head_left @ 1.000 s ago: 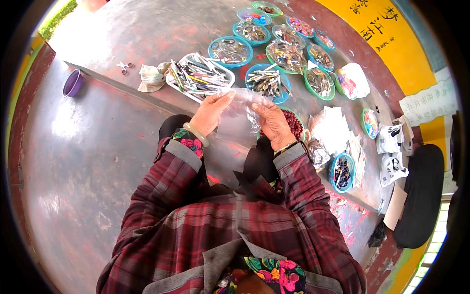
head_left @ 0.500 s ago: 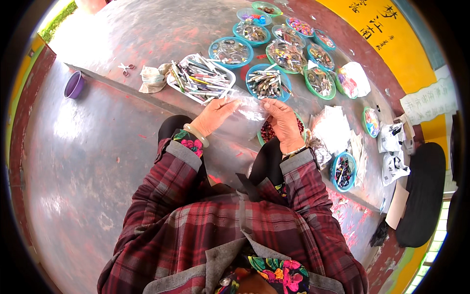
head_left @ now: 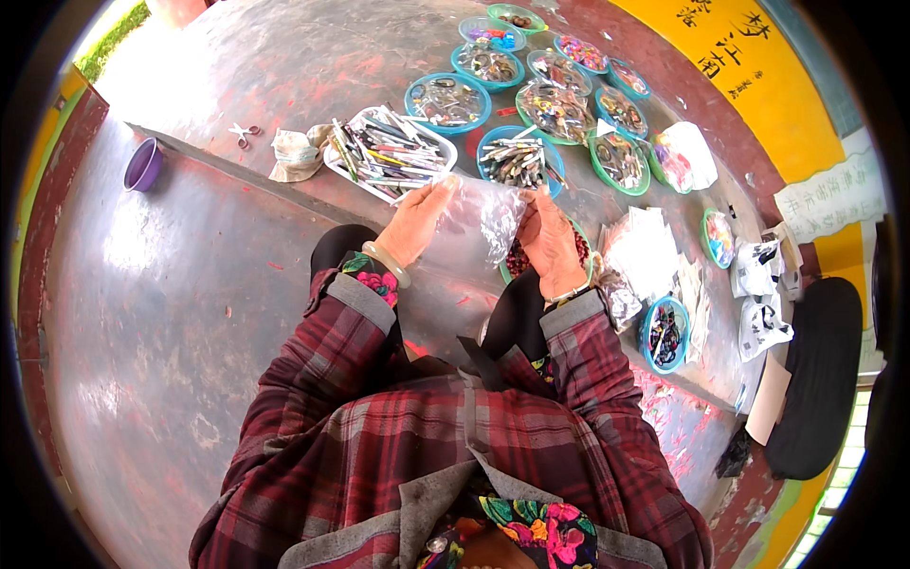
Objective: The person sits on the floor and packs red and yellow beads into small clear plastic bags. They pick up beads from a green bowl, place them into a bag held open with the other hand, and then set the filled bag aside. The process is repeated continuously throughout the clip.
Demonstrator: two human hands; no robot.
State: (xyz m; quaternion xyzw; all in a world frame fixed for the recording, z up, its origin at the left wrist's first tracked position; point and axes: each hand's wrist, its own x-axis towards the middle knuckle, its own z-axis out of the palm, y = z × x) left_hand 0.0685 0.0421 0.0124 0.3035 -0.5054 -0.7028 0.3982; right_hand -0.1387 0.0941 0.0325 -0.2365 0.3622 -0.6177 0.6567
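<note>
A clear plastic bag (head_left: 471,223) is stretched between my two hands, over my knees. My left hand (head_left: 417,224) pinches its left edge, with a pale bangle at the wrist. On the other side, my right hand (head_left: 552,245) is closed on the bag's right edge. Just beyond my left hand lies a white tray (head_left: 334,163) heaped with pens. A blue basin (head_left: 555,189) with a bundle of pens stands beyond the bag. Partly hidden behind my right hand and the bag is a basin of dark red beads (head_left: 518,261).
Several basins of small goods, including a blue-rimmed one (head_left: 447,127), stand on the raised floor ahead. Scissors (head_left: 244,135) and a cloth bag (head_left: 298,155) lie left of the tray. White plastic bags (head_left: 640,245) and a blue basket (head_left: 665,365) are at right. A purple basin (head_left: 144,165) stands far left.
The plastic bag now spreads wider and stands up more between my hands. My left hand has shifted slightly; both hands keep hold of it.
</note>
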